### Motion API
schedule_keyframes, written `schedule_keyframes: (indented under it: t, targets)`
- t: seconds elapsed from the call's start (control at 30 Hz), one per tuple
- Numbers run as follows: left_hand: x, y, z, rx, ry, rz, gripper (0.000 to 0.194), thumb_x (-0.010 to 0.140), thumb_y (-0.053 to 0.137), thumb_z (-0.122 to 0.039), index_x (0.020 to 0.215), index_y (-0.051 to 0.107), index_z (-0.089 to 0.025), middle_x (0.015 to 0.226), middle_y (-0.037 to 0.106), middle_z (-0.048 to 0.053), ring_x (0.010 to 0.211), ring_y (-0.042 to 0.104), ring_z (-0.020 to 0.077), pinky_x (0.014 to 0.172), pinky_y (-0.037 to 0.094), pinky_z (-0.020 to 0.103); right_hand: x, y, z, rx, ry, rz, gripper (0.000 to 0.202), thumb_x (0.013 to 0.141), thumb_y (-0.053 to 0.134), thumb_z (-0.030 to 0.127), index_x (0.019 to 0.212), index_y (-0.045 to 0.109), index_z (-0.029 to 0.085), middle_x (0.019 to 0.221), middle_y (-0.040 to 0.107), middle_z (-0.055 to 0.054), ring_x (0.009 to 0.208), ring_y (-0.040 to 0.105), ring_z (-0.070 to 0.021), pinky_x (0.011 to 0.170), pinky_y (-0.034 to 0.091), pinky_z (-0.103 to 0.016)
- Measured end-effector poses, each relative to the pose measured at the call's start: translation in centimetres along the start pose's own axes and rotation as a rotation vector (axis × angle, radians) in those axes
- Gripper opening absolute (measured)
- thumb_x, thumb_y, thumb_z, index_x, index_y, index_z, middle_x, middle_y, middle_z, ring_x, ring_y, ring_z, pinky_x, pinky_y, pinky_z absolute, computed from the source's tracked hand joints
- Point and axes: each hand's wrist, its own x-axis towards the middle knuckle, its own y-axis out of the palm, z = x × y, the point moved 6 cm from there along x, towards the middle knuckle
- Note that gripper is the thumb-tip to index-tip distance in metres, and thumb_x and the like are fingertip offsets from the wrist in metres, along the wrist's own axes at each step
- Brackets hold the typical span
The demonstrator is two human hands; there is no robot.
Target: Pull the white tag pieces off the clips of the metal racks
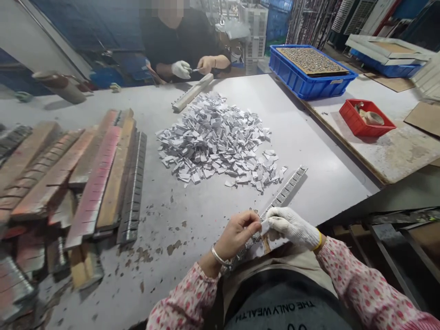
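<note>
My bare left hand (237, 234), with a bracelet at the wrist, is closed in a pinch near the table's front edge; what its fingertips hold is too small to make out. Close against it, my right hand (292, 228) in a white knitted glove pinches a small white piece (265, 226). Under both hands runs a slotted, silvery strip (287, 189), slanting away to the right, its near part partly hidden by my hands. Beyond it lies a big loose heap of small white folded-looking pieces (213, 142).
Stacked slotted wooden bars (99, 183) fill the left side. Across the table (161, 206), a co-worker's hands (192, 68) hold a small item behind another bar (193, 93). At right stand a blue crate (309, 85) with a studded board and a red bin (366, 121).
</note>
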Motion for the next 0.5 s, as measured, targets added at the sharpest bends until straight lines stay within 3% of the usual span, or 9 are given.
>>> schedule_keyframes:
  t: [0.07,0.13,0.2,0.3,0.4,0.5]
  targets:
    - [-0.4,0.9,0.0,-0.251,-0.063,0.074,0.049,0.081,0.057,-0.062,0.067,0.056,-0.016,0.06,0.052,0.0,0.054,0.047,0.0107,0.052,0.039,0.022,-0.5,0.9,-0.9,0.161,0.075,0.08,0.027,0.093,0.047,0.04,0.08,0.055,0.017,0.063,0.059,0.001,0.051,0.053,-0.0114,0.047,0.039,-0.021]
    - [-0.7,1.3,0.4,-0.375,-0.143,0.017,0.051,0.077,0.06,-0.065,0.063,0.055,-0.016,0.055,0.05,-0.001,0.051,0.046,0.0107,0.051,0.039,0.023,-0.7,1.1,-1.4,0.208,0.071,0.061,0.032,0.094,0.047,0.044,0.077,0.054,0.017,0.06,0.058,0.002,0.048,0.052,-0.0109,0.045,0.037,-0.021]
    - [-0.9,1.0,0.8,-0.277,-0.166,-0.143,0.043,0.079,0.063,-0.056,0.065,0.06,-0.015,0.056,0.054,0.0,0.053,0.049,0.0119,0.054,0.041,0.024,-0.8,0.4,-1.5,0.117,-0.004,-0.068,0.034,0.094,0.049,0.045,0.075,0.054,0.017,0.06,0.058,0.002,0.05,0.052,-0.0106,0.048,0.039,-0.021]
    - [-1.2,0.4,0.2,0.05,-0.039,-0.299,0.023,0.085,0.062,-0.038,0.081,0.07,-0.016,0.072,0.067,0.004,0.066,0.059,0.015,0.064,0.045,0.026,-0.9,-0.6,-1.6,-0.084,-0.104,-0.239,0.035,0.096,0.048,0.045,0.076,0.056,0.017,0.062,0.059,0.002,0.054,0.053,-0.0108,0.055,0.041,-0.022]
    - [-1.4,1.0,-0.3,0.225,0.058,-0.252,0.018,0.089,0.057,-0.029,0.084,0.069,-0.017,0.075,0.069,0.003,0.067,0.06,0.0138,0.065,0.044,0.024,-0.9,-0.1,-2.8,-0.07,-0.075,-0.253,0.037,0.095,0.048,0.048,0.076,0.055,0.017,0.062,0.057,0.001,0.055,0.053,-0.011,0.054,0.041,-0.022]
    - [-1.4,1.4,0.2,0.27,0.062,-0.184,0.025,0.092,0.052,-0.03,0.073,0.063,-0.017,0.065,0.063,0.0,0.058,0.055,0.0113,0.059,0.04,0.022,-0.8,0.7,-4.7,0.16,0.049,-0.218,0.042,0.094,0.044,0.054,0.075,0.052,0.017,0.06,0.055,0.002,0.049,0.05,-0.0104,0.047,0.039,-0.021]
